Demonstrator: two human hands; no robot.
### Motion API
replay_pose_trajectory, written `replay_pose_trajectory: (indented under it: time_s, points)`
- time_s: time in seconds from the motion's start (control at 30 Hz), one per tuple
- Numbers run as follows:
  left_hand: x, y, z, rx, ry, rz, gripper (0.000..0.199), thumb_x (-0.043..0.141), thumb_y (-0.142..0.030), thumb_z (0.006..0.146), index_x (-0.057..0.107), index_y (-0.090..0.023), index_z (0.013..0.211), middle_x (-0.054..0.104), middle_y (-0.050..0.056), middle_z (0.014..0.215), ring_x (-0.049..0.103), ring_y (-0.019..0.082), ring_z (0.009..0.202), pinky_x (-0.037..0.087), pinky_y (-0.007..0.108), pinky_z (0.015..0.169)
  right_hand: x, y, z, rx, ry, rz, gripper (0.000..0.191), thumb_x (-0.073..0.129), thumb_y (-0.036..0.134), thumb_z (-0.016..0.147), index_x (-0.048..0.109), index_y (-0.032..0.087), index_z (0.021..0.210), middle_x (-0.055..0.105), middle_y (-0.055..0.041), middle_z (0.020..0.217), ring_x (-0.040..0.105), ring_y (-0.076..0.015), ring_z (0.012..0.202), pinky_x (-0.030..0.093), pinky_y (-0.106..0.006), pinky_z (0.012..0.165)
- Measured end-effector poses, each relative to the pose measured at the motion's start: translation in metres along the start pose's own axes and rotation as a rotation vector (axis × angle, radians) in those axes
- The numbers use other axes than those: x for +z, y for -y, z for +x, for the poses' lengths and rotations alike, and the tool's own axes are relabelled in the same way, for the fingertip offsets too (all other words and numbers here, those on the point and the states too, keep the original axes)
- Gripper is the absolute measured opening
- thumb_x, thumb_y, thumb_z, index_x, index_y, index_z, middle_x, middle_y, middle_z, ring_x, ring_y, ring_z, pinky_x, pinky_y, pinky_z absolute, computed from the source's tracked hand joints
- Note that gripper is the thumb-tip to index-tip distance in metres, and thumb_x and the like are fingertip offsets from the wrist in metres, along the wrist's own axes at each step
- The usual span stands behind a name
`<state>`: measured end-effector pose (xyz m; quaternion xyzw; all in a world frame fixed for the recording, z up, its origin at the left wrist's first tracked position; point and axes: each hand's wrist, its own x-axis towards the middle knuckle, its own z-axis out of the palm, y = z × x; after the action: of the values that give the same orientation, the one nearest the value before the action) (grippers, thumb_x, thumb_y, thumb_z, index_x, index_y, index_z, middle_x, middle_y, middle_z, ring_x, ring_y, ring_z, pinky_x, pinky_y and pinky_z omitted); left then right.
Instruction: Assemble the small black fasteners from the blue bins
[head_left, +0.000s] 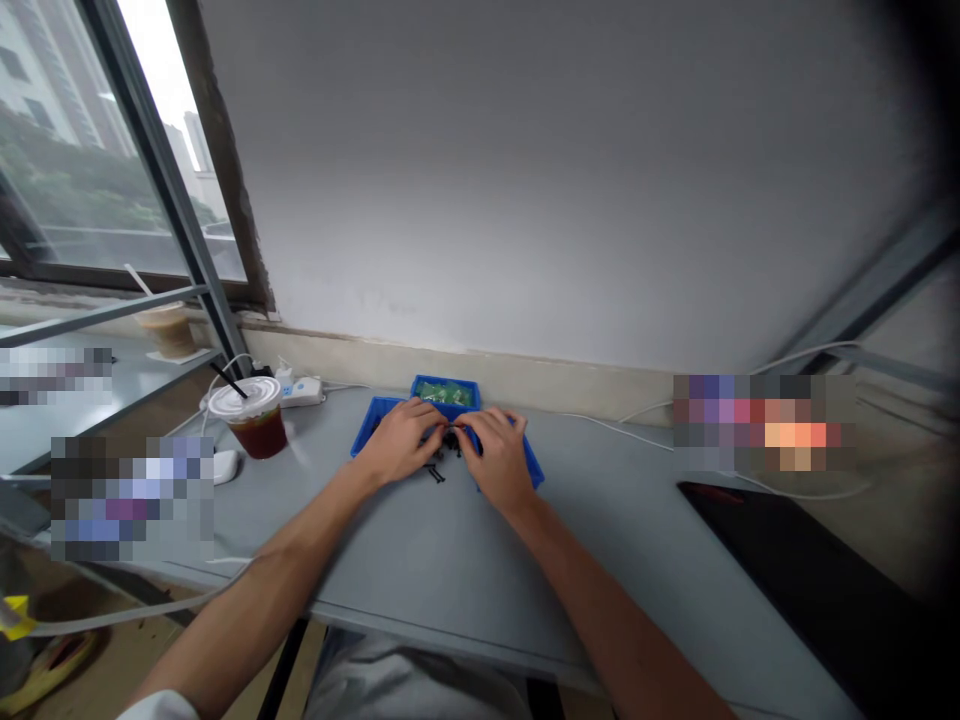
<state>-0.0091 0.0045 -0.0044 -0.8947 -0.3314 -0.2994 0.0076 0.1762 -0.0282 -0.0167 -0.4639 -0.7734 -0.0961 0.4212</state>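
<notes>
Blue plastic trays (445,381) are set on a grey table (450,570), directly in front of the hands, with the far tray placed just beyond the fingertips and the near tray (531,464) lying partly beneath both palms. A green item (446,394), possibly a circuit board, is seen in the far tray, though it is too small to be identified with certainty. The left hand (401,442) and the right hand (499,460) are brought together above the near tray, with the fingers of each curled inward and meeting over small black parts (452,440). Neither hand is fully open, but whether a piece is actually gripped cannot be told, because the fingers cover the contact. Another black piece (433,473) is lying on the table just below the left hand. To the left of the hands, a plastic cup (249,425) with a white lid and black straw holds a dark drink, and a white computer mouse (225,466) is placed near it. A white power strip (301,392) is seen farther left against the wall, while white cables (622,430) are run along the table to the right, towards a black panel (787,570).
</notes>
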Motion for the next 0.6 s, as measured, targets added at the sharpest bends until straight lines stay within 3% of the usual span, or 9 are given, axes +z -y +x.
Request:
replay_pose_trajectory:
  time_s: [0.23,0.47,0.6]
  points:
    - [-0.002,-0.004,0.001,0.0,-0.019,-0.017,0.022,0.045,-0.022,0.099,0.067,-0.018,0.094,0.068,0.006,0.095,0.059,0.02,0.093,0.046,0.035,0.087,0.003,0.003,-0.001,0.023,0.01,0.006,0.02,0.047,0.024,0.102,0.063,0.021,0.09,0.073,-0.0032,0.092,0.061,-0.0212,0.093,0.027,-0.039,0.095]
    - [-0.001,-0.006,0.001,0.031,-0.014,-0.031,0.024,0.042,-0.023,0.1,0.065,-0.018,0.094,0.068,0.007,0.096,0.059,0.021,0.094,0.045,0.035,0.088,0.009,-0.005,-0.002,0.075,0.048,-0.045,0.032,0.04,0.028,0.105,0.061,0.021,0.081,0.072,-0.0022,0.082,0.06,-0.021,0.087,0.027,-0.039,0.091]
    - [0.002,-0.004,0.001,0.023,-0.013,-0.046,0.025,0.042,-0.022,0.1,0.066,-0.017,0.094,0.068,0.007,0.095,0.059,0.02,0.093,0.046,0.035,0.088,0.008,-0.007,-0.002,0.03,0.068,0.008,0.018,0.045,0.026,0.102,0.062,0.021,0.101,0.073,-0.0045,0.099,0.061,-0.0211,0.094,0.029,-0.038,0.093]
